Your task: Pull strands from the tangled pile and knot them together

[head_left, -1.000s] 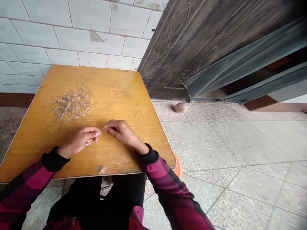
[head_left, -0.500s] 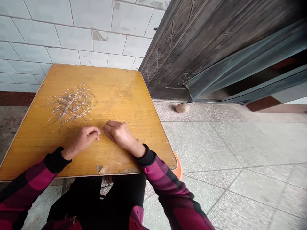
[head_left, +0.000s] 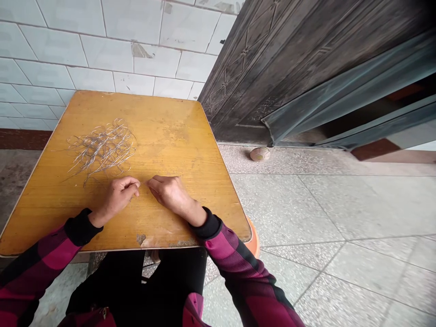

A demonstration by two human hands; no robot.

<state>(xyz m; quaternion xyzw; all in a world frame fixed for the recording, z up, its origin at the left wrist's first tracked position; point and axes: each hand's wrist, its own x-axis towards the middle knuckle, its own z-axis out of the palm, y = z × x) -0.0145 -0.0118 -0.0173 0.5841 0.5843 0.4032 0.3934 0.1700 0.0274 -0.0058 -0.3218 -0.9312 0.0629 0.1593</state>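
Observation:
A loose tangle of thin, silvery wire pieces (head_left: 104,150) lies on the yellow wooden table (head_left: 163,122), toward its left side. Just in front of the tangle is my left hand (head_left: 117,197), with thumb and forefinger pinched together. My right hand (head_left: 168,190) faces it across a small gap, its fingers bent down and pressed together over the tabletop. Whatever either pinch holds is too fine or too hidden to make out.
White wall tiles (head_left: 105,52) rise behind the table. To the right stand a dark carved door (head_left: 245,77) and a hanging grey-green curtain (head_left: 306,100). A roundish stone-like object (head_left: 260,154) sits on the floor by the door. An orange stool edge (head_left: 252,238) shows beside the table's front right corner.
My hands have drawn slightly apart: the left moved a little leftward, the right slightly right and down. The wire tangle looks the same.

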